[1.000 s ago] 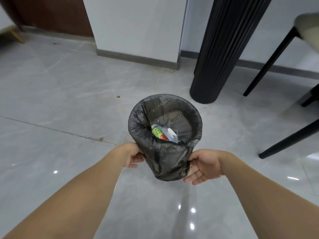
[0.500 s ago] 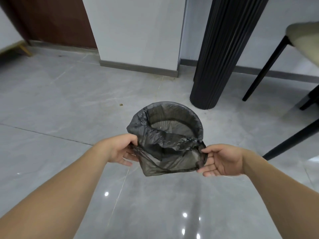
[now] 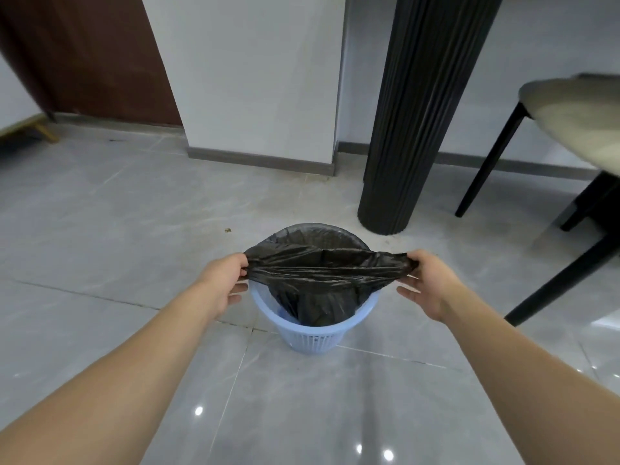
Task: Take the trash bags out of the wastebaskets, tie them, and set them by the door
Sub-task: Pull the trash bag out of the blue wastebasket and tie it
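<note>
Fingers of my left hand (image 3: 224, 284) and right hand (image 3: 425, 286) each pinch one end of the black trash bag (image 3: 327, 270), its mouth stretched taut between them over the blue wastebasket (image 3: 315, 333). I judge the thin film could tear, or the basket lift along. Beyond my fingertips stands a black fluted column (image 3: 412, 129); right of them, chair legs (image 3: 567, 273).

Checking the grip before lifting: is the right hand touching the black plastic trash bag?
Touching. The head view shows the right hand pinching the stretched edge of the black plastic trash bag, thumb and fingers closed around its bunched corner.
</note>
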A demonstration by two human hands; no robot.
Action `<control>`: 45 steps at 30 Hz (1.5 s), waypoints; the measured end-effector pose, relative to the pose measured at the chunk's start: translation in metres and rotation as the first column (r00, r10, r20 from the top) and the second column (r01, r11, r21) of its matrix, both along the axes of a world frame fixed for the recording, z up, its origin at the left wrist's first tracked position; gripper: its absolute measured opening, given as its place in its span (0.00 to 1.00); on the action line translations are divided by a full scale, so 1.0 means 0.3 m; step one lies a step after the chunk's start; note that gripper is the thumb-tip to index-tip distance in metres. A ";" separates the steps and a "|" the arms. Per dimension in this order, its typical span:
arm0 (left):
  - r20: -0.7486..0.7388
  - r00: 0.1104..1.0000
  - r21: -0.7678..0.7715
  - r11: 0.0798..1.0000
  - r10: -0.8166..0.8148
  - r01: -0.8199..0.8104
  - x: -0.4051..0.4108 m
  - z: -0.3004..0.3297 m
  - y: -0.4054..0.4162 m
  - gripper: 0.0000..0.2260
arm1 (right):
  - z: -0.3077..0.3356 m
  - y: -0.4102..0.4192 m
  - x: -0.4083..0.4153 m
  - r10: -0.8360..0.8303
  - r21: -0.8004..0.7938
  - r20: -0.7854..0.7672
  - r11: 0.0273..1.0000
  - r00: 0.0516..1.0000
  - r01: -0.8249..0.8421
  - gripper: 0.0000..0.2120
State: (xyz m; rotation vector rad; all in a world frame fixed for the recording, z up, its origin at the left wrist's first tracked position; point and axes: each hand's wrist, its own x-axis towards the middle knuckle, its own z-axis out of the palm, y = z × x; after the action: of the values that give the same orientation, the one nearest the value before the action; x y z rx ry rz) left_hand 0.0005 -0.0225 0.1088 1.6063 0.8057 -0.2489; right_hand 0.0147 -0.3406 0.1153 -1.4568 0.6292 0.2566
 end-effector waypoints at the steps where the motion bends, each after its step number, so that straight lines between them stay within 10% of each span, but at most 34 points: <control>1: 0.033 0.999 0.001 1.000 0.029 -0.029 0.010 0.003 -0.005 0.08 | 0.008 0.020 0.014 -0.023 -0.007 0.024 1.000 0.999 0.023 0.07; 12: 0.474 0.870 -0.339 0.940 0.138 0.036 0.074 0.065 -0.041 0.06 | 0.093 0.167 0.093 -0.057 0.284 0.266 0.959 0.962 -0.022 0.07; 19: 0.436 0.861 -0.587 0.808 0.261 0.052 0.062 0.116 -0.049 0.08 | 0.112 0.126 0.105 -0.202 0.511 0.275 0.859 0.940 0.035 0.11; 22: 0.358 0.919 -0.376 0.927 0.163 -0.018 0.074 0.089 -0.046 0.09 | 0.108 0.101 0.124 -0.114 0.271 0.238 0.961 0.964 0.047 0.08; 24: 0.306 0.950 0.023 0.998 -0.060 0.055 0.083 0.069 -0.043 0.11 | 0.115 0.093 0.121 0.008 -0.003 0.194 1.000 0.981 -0.008 0.10; 28: 0.046 0.906 0.512 0.789 -0.420 0.340 0.068 0.057 -0.056 0.17 | 0.109 0.098 0.126 0.275 -0.488 0.206 0.861 0.939 -0.145 0.15; 32: -0.177 0.840 0.709 0.525 -0.514 0.470 0.059 0.046 -0.062 0.10 | 0.104 0.112 0.112 0.570 -0.757 -0.120 0.477 0.813 -0.446 0.30; 35: -0.092 0.858 0.799 0.477 -0.505 0.367 0.069 0.036 -0.058 0.09 | 0.072 0.127 0.106 0.628 -0.848 -0.312 0.155 0.713 -0.507 0.13; 42: 0.464 0.791 0.608 0.793 -0.398 0.042 0.078 0.070 -0.031 0.14 | 0.088 0.106 0.119 0.557 -0.887 -0.090 0.333 0.826 -0.321 0.05; 45: 0.593 0.753 0.436 0.900 -0.284 -0.005 0.050 0.105 -0.040 0.12 | 0.095 0.092 0.103 0.611 -0.876 -0.260 0.175 0.747 -0.449 0.17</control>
State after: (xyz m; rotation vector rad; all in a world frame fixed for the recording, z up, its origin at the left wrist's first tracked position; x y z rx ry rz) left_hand 0.0154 -0.0347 0.1404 1.9834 0.1851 0.3996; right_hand 0.0457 -0.3129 0.1437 -2.8000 -0.0054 0.3644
